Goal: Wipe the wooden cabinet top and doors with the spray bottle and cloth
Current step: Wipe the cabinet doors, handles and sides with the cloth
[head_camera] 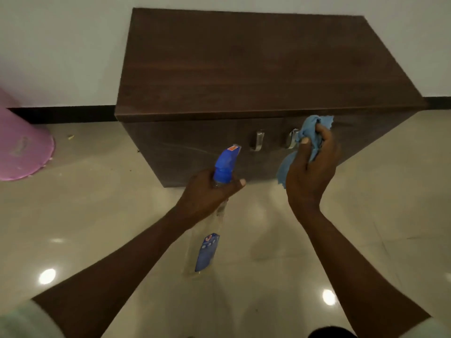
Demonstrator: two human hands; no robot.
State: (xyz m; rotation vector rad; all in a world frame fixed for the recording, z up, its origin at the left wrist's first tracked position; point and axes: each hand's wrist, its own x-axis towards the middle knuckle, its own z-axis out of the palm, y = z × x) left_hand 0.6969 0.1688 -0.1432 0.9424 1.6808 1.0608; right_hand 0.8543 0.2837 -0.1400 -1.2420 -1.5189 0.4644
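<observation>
**Both hands loaded in front of the cabinet**

I see my left hand wrapped around the neck of the clear spray bottle, its blue nozzle aimed at the dark wooden cabinet. My right hand clutches the bunched blue cloth against the cabinet's door, beside the two metal handles.

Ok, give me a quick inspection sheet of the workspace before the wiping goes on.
Surface: dark wooden cabinet top, bare; no spray or streaks that I can make out.
Job's things: spray bottle with blue nozzle; blue cloth; doors with two metal handles.
Clutter: small specks on the floor by the cabinet.
Grippers: left hand holds the bottle; right hand holds the bunched cloth in front of the doors.
Cables: nothing seen.
Surroundings: pink bin at left, white wall.
</observation>
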